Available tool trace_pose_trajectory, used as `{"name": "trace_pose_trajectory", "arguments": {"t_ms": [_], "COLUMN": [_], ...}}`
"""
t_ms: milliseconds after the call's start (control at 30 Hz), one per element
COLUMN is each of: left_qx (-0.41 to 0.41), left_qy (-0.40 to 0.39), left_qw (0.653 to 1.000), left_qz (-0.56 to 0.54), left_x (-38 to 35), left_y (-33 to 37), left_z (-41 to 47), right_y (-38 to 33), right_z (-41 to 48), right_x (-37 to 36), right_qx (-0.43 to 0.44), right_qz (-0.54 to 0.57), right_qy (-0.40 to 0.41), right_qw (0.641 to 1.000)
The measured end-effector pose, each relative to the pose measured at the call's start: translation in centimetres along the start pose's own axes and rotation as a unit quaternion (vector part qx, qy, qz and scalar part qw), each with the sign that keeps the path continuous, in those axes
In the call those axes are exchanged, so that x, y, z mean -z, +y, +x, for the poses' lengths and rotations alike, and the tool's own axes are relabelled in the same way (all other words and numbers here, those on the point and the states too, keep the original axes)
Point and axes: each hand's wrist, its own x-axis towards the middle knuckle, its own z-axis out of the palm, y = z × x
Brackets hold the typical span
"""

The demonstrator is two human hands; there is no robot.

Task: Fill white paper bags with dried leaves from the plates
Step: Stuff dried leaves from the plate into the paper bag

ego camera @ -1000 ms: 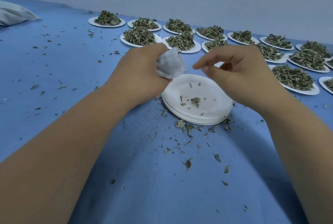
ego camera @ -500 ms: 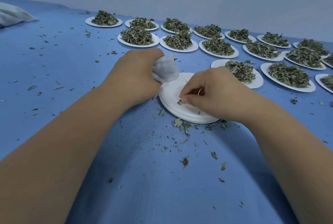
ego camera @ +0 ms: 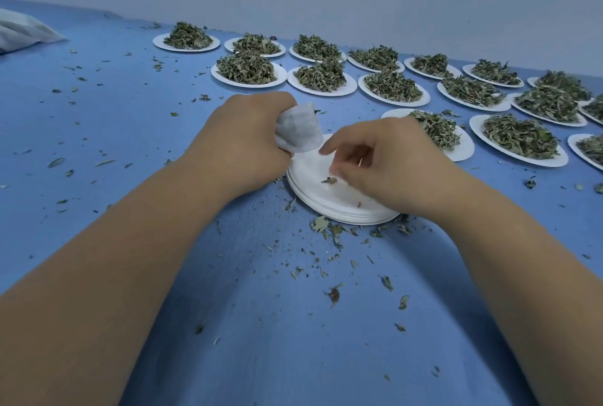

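My left hand (ego camera: 248,141) grips a small white paper bag (ego camera: 298,130), bulging and held just above the left rim of a stack of white plates (ego camera: 313,187). The top plate carries only a few leaf scraps (ego camera: 329,180). My right hand (ego camera: 385,164) hovers over that plate with the index finger stretched toward the bag and the thumb and other fingers curled close to the scraps. Whether it pinches any leaf is hidden by the fingers.
Several white plates heaped with dried green leaves (ego camera: 246,68) stand in rows at the back and right, the nearest (ego camera: 463,144) just behind my right hand. Leaf crumbs (ego camera: 332,294) litter the blue cloth. A folded pale cloth (ego camera: 23,32) lies far left. A wall rises behind.
My right hand dropped from the bag's mouth to the near-empty top plate, pinched at the scraps, and now lifts a little with the index finger extended. My left hand kept hold of the bag.
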Motion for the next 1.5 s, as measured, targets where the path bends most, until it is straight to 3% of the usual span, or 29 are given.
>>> {"name": "trace_pose_trajectory", "arguments": {"t_ms": [133,233,467,600,767,933,1033,1100,1233,1333,1400,1500], "left_qx": [-0.001,-0.010,-0.043,-0.003,0.011,0.024,0.027,0.027,0.045,0.125,0.165,0.196], "left_qy": [0.006,0.007,0.026,0.023,0.022,0.037,0.030,0.030,0.055,0.101,0.136,0.136], "left_qw": [1.000,1.000,0.998,0.999,0.999,0.997,0.996,0.996,0.990,0.953,0.905,0.857], "left_qz": [-0.008,-0.007,-0.022,-0.027,-0.048,-0.059,-0.078,-0.085,-0.124,-0.258,-0.368,-0.458], "left_x": [0.2,0.3,0.2,0.1,0.1,0.3,0.3,0.3,0.6,1.9,2.8,3.6], "left_y": [0.6,1.3,2.1,1.7,2.0,2.1,2.2,2.2,1.9,1.8,1.6,1.3], "left_z": [-0.3,-0.6,-0.9,-0.6,-0.7,-0.6,-0.8,-0.9,-0.5,-0.2,0.0,0.2], "right_y": [0.0,-1.2,-2.1,-2.3,-2.6,-3.0,-3.3,-3.2,-2.8,-2.2,-2.6,-5.2], "right_z": [0.2,0.2,0.2,0.0,-0.3,-0.2,-0.5,-0.5,-0.1,0.3,0.9,2.9], "right_x": [0.9,0.2,-1.0,-0.6,-0.7,-0.3,-1.0,-1.3,-0.5,-0.4,-1.0,-2.8], "right_qx": [-0.034,-0.029,-0.007,-0.001,-0.009,-0.011,0.007,0.009,0.004,-0.023,-0.041,-0.067], "right_qz": [0.166,0.244,0.211,0.166,0.201,0.235,0.185,0.199,0.244,0.243,0.253,0.338], "right_qy": [0.173,0.213,0.189,0.173,0.069,0.172,0.094,0.084,0.216,0.206,0.103,-0.017], "right_qw": [0.970,0.946,0.959,0.971,0.977,0.957,0.978,0.976,0.945,0.948,0.961,0.939]}}
